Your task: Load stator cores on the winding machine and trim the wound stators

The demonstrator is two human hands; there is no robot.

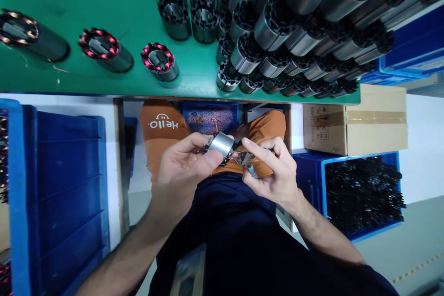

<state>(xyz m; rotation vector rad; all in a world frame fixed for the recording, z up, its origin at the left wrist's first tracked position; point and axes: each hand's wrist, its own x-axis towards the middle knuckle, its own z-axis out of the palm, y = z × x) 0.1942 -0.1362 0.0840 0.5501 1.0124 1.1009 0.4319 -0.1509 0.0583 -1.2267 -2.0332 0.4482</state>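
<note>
Smooth metal cylinder (221,144) between pinched left fingers (210,161), small metallic tool (246,158) within curled right fingers (263,154)

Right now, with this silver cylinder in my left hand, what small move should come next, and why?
Perhaps turn the silver cylinder slightly with your left hand, so the end nearest your right hand faces it more squarely: the cylinder is tilted, and the right hand, holding a partly hidden item, is close beside that end.
</note>
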